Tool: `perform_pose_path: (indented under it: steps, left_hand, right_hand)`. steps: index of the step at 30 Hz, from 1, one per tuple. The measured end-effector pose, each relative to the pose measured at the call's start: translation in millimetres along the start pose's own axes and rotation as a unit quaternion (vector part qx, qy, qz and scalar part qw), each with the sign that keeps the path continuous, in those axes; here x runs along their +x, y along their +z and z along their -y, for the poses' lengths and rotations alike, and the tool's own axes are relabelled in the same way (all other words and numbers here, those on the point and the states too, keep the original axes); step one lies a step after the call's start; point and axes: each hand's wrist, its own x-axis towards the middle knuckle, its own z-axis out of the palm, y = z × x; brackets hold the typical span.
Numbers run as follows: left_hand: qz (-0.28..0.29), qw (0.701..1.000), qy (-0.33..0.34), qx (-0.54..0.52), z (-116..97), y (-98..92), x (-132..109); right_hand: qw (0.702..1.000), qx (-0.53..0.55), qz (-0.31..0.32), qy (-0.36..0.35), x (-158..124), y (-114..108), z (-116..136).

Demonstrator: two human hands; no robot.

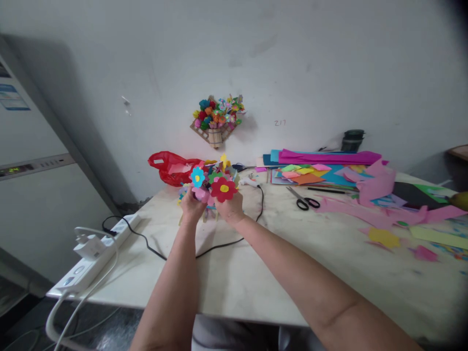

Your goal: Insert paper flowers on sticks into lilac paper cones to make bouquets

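In front of me, my left hand (192, 205) and my right hand (231, 208) close in from both sides on a bunch of craft flowers (215, 178). A red flower with a yellow centre (224, 189) covers the fingers of the right hand in part. Above the left hand sits a blue flower (198, 177), with a pink one (201, 194) just below it. Thin light-coloured legs or sticks show under the bunch; its base is mostly hidden. Right behind it lies a white glue gun (249, 182) with a black cord.
A red plastic bag (168, 168) lies at the back left, a power strip (106, 251) along the left edge. To the right are scissors (303, 200), a black pencil (326, 190), stacked coloured sheets (329, 157) and pink scraps (376, 212). A flower decoration (215, 139) hangs on the wall.
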Motion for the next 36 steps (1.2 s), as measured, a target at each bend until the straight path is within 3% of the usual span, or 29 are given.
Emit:
perform_pose_path:
  steps: [6,15,28,36]
  left_hand:
    - [0.027,0.997,-0.025,0.066,-4,-1.9,-1]
    - [0.037,0.986,-0.051,0.155,-9,-5.0,0]
    - [0.027,0.985,-0.072,0.157,-5,-5.1,2]
    - [0.03,0.988,-0.091,0.121,-7,-7.0,2]
  right_hand:
    - [0.997,0.023,-0.073,-0.019,-1,6,-4]
    - [0.993,0.046,-0.107,0.005,-4,4,-4]
    - [0.978,0.11,-0.171,-0.047,4,-26,1]
    - [0.979,0.114,-0.17,-0.015,10,-38,-1]
